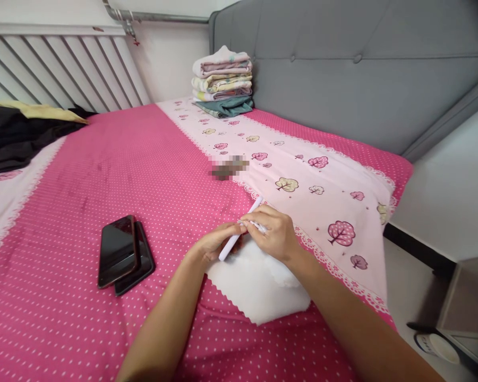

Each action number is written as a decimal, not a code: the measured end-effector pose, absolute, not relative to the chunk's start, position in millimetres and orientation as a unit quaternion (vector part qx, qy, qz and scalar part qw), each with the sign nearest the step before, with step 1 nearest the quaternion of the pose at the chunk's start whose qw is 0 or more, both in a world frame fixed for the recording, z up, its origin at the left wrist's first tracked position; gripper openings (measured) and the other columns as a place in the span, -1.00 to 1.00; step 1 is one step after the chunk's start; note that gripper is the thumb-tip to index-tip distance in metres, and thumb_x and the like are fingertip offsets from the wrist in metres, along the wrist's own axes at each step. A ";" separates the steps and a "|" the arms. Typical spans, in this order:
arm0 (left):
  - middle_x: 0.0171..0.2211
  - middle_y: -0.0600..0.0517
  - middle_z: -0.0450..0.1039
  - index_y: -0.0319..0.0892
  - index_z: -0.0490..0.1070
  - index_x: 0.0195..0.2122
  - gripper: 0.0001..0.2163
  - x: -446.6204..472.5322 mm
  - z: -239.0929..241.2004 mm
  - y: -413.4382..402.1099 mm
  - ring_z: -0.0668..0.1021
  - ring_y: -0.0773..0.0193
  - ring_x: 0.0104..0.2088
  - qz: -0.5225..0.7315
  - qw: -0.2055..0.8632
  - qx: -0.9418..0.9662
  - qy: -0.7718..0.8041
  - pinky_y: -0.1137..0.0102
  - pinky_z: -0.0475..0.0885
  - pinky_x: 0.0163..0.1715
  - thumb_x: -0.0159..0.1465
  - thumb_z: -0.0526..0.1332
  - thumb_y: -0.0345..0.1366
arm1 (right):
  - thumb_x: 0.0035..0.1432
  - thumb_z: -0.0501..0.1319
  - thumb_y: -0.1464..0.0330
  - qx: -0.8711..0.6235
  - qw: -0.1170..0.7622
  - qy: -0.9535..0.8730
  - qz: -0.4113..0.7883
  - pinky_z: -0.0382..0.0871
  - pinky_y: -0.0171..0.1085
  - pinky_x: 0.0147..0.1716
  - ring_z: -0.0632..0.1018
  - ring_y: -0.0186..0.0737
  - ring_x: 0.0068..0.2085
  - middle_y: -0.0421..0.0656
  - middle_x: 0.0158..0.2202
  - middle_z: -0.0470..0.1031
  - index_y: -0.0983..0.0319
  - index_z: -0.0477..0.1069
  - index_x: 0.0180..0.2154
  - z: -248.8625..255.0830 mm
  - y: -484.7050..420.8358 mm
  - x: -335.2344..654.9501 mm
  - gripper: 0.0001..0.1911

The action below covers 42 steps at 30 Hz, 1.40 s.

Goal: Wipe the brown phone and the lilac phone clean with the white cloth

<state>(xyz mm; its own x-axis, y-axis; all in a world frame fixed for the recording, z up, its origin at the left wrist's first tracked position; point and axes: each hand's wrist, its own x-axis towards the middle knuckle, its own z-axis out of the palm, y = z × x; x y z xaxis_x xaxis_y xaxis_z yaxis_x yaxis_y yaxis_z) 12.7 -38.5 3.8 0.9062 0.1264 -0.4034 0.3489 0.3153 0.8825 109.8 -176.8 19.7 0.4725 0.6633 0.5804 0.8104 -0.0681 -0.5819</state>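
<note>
A slim pale lavender plastic rod (230, 248) slants up and to the right between my hands. My left hand (216, 240) is closed at the rod's lower part, its thumb and fingertips near the rod's middle. From the right, my right hand (276, 233) is closed with its fingers over the rod's upper half; a small white ribbed piece shows by its fingertips. Beneath both hands spreads a white cloth (258, 300) with a zigzag-cut edge. A dark reddish patch shows beside the rod, partly hidden by my hands.
Two stacked phones (117, 249) lie left of my hands on the pink dotted bedsheet (103, 159). Folded fabrics (223, 79) are piled by the grey headboard (322, 69). Dark clothes (16, 132) lie far left, below a radiator (63, 69). A blurred patch covers something ahead.
</note>
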 end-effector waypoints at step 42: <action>-0.58 0.07 0.38 -0.24 0.32 -0.44 -0.60 9.9 2.6 -33.1 0.40 0.42 -0.61 -0.105 0.796 0.567 0.183 0.53 0.27 -0.63 -0.13 0.41 -0.09 | 0.14 0.17 0.39 -0.714 0.506 -0.468 -0.127 0.43 -0.31 -0.31 0.56 -0.27 -0.33 -0.18 -0.35 0.55 0.15 0.56 -0.31 16.1 -174.5 113.7 -0.82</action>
